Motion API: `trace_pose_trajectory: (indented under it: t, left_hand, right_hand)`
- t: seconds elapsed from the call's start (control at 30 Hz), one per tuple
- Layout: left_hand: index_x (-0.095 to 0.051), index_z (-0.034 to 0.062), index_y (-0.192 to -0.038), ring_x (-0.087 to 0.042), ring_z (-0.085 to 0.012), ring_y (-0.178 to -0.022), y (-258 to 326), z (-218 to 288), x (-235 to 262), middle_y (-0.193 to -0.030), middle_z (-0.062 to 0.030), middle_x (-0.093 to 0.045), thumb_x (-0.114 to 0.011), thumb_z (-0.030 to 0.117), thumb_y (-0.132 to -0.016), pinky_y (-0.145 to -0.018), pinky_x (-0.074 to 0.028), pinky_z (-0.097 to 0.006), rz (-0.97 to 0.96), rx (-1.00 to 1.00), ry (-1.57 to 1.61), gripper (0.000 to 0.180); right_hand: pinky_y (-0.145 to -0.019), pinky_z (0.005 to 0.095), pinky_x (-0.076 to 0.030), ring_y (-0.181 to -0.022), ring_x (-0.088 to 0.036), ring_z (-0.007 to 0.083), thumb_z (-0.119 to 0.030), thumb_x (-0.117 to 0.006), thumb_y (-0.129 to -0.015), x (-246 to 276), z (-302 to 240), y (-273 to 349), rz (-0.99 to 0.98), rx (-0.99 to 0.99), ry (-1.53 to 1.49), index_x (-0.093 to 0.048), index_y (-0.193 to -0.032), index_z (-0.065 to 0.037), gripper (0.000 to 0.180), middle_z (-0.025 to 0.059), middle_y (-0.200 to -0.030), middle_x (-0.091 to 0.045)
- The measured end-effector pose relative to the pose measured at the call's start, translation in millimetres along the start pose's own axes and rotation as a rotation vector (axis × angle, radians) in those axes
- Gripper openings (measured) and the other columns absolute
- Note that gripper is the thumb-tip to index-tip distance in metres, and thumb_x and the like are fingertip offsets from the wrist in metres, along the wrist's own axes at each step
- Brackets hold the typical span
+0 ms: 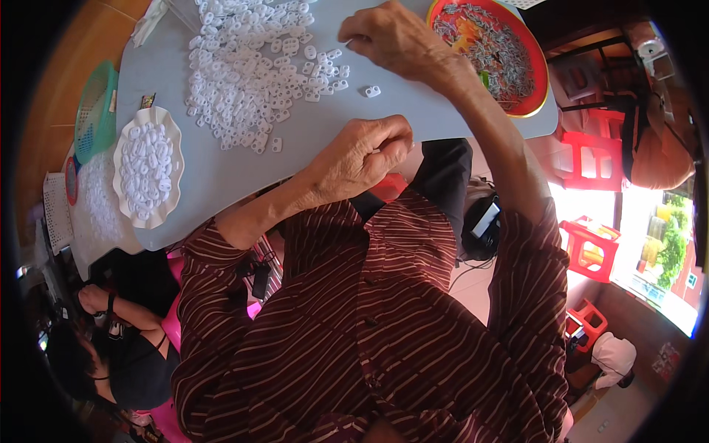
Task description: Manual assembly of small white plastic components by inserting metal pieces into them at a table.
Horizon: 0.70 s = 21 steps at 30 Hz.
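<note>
— Grey table [413, 118] is sitting crowded. What are the fingers doing?
— Right hand [395, 37] is pinching at the far white plastic clips [251, 59]; left hand [358, 159] is curling shut, contents hidden.
— Risk?
— One stray clip [373, 91] is lying near the edge; a sleeve sweep could probably knock it off.

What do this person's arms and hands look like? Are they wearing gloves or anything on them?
No gloves: both the left hand and the right hand are bare, with no rings or watch visible. The forearms are bare too; dark maroon sleeves with thin pale stripes are pushed up near the elbows.
</note>
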State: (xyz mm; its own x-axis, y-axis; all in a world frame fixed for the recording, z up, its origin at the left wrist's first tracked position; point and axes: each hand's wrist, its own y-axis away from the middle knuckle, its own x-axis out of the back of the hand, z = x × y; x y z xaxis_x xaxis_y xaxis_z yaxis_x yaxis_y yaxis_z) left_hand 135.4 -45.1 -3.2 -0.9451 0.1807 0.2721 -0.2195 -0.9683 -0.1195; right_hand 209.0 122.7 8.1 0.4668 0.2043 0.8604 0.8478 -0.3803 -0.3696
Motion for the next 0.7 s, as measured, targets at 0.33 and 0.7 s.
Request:
trace_pose_trajectory:
  t: [0.33, 0.7]
  left_hand:
    - [-0.052, -0.0002, -0.089, -0.044, -0.0128, -0.061, 11.3, 2.8, 9.6, -0.066, -0.0043, -0.048, -0.050, 0.012, -0.091, -0.060, -0.041, -0.026, 0.031, 0.009, -0.019, 0.013]
    - [-0.051, -0.0004, -0.086, -0.047, -0.0124, -0.061, 7.2, 6.8, 23.5, -0.066, -0.0067, -0.051, -0.051, 0.011, -0.091, -0.059, -0.043, -0.027, 0.059, 0.037, 0.031, 0.012]
  right_hand:
    - [-0.069, 0.0435, -0.052, -0.074, -0.063, 0.0355, -0.015, -0.061, -0.078, -18.0, -5.3, -22.9, -0.180, -0.024, 0.014, -0.065, -0.077, -0.006, 0.010, 0.0173, -0.076, -0.064]
    - [-0.072, 0.0400, -0.051, -0.076, -0.064, 0.0326, -0.010, -0.058, -0.078, -41.3, -11.8, -46.9, -0.180, 0.035, -0.018, -0.068, -0.080, -0.007, 0.011, 0.0164, -0.075, -0.065]
